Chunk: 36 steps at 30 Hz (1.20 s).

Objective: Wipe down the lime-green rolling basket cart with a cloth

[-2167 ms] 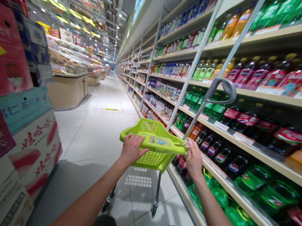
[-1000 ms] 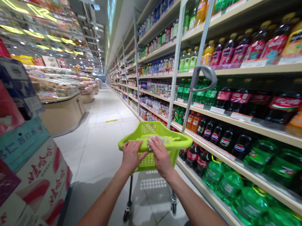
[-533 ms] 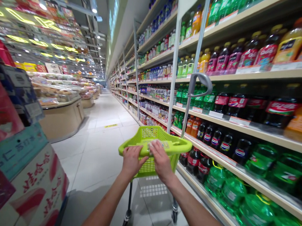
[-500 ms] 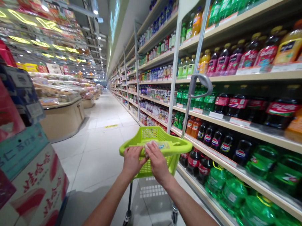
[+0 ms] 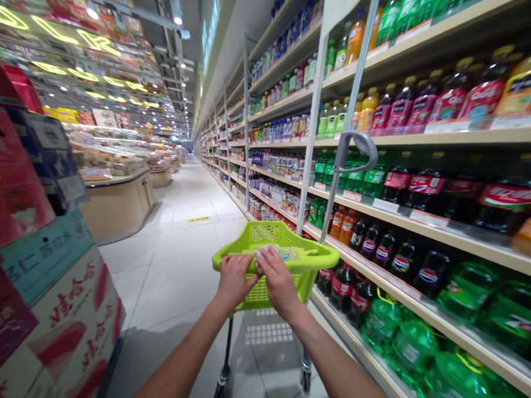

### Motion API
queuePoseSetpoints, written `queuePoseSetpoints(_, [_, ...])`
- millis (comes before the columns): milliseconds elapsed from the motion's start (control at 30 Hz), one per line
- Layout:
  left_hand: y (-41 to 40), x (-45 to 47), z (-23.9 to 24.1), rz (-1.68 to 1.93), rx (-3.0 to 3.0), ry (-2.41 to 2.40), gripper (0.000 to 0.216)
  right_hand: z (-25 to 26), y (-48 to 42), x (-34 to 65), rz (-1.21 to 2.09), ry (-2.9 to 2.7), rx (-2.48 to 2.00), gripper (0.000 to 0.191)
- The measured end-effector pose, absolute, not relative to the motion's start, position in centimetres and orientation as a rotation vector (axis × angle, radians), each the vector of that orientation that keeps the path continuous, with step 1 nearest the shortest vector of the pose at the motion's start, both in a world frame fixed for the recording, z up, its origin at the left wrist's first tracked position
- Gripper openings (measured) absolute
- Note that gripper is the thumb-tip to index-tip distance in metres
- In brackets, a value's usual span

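Left hand (image 5: 236, 281) is curled partly closed over the near bar of a bright green plastic shopping cart (image 5: 318, 259) with holes in its sides. Right hand (image 5: 280, 282) is partly closed too, pressing a small, pale, crumpled cloth or tissue (image 5: 261, 253) on the same bar. Most of that wad is hidden under the fingers, so I can't tell its shape. The thumbs are near each other, but I can't tell if they touch.

A flat, clear label (image 5: 290, 254) on the cart's bar is partly covered by the right hand, and its words are too small to read. A thin metal pole with a grey plastic loop (image 5: 358, 153) stands up at the cart's right side; its bottom end is hidden behind the cart.

To the right of the cart are long cream shelves (image 5: 419, 296) of plastic soda bottles, cut off at the edge. To the cart's left is a pile of colourful cardboard boxes (image 5: 67, 313), cut off as well. Past them, ahead of the cart, a rounded tan bench (image 5: 115, 210) holds blurry packs.
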<state>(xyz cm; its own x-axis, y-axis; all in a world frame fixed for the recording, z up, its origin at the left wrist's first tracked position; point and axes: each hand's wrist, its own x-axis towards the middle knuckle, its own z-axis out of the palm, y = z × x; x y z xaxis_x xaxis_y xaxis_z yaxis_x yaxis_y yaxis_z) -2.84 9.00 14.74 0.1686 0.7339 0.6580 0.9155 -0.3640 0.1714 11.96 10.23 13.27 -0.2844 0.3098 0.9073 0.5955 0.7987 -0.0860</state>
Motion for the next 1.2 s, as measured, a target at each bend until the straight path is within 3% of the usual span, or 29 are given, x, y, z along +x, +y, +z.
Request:
queuePoseSetpoints(100, [9.0, -3.8, 14.7, -0.988, -2.187, -1.564, 0.033, 13.1, 10.7, 13.4, -0.335, -1.895, -0.66, 0.044])
queuePoseSetpoints(267, [8.9, -4.5, 14.7, -0.994, -2.179, -1.582, 0.036, 12.6, 12.3, 20.2, -0.324, -1.663, -1.0, 0.046])
queuePoseSetpoints(533, [8.6, -4.1, 14.8, -0.961, -2.177, -1.635, 0.037, 13.2, 10.5, 12.7, -0.249, -1.891, -0.681, 0.047])
queuePoseSetpoints(667, [8.0, -4.6, 15.3, -0.942, -2.204, -1.666, 0.037, 13.6, 11.4, 15.0, -0.19, -1.741, -0.825, 0.042])
queuePoseSetpoints(767, [7.5, -3.1, 16.3, -1.03, -2.145, -1.687, 0.044, 14.3, 11.2, 15.8, -0.01, -1.639, -0.939, 0.039])
queuePoseSetpoints(967, [8.1, 3.1, 17.8, -1.069, -2.456, -1.574, 0.053, 15.9, 9.1, 12.7, 0.575, -1.491, -0.755, 0.051])
queuePoseSetpoints(1033, [8.6, 4.1, 17.7, -1.066, -2.438, -1.585, 0.052, 16.0, 9.5, 13.0, 0.523, -1.46, -0.78, 0.051])
queuePoseSetpoints(1200, [8.7, 2.3, 16.9, -1.084, -2.371, -1.515, 0.046, 14.6, 11.6, 16.0, -0.057, -1.662, -1.067, 0.048])
